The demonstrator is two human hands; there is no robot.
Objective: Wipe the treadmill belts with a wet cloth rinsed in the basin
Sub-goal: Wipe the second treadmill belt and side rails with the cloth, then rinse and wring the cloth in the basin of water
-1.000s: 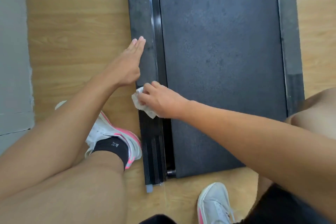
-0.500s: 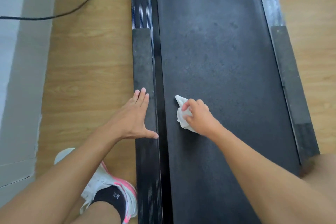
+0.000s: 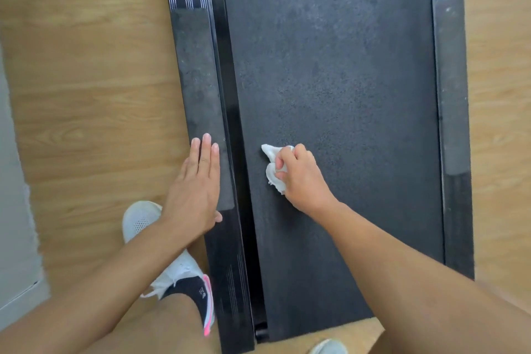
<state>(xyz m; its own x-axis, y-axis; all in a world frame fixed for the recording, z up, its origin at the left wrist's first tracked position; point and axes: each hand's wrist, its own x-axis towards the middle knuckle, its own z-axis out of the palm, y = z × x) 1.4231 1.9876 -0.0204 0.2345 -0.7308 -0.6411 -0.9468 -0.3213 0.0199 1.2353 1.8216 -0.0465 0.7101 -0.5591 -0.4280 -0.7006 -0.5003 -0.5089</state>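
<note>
- The cloth (image 3: 272, 177) was held bunched in the right hand (image 3: 303, 181), fingers curled round it, and was pressed onto the belt (image 3: 339, 80) near the belt's 8 o'clock edge.
- The left hand (image 3: 195, 192) was laid flat on the left rail (image 3: 195, 66), fingers straight and pressed together, at 9 o'clock of the cloth.
- Pale, dusty speckling was seen on the belt from the cloth toward 12 and 2 o'clock; that stretch was judged not yet wiped.
- The strip toward 6 o'clock looked darker and more even, and was judged possibly done.
- The basin was not in view; with one belt shown, most wiping was judged still left.
</note>
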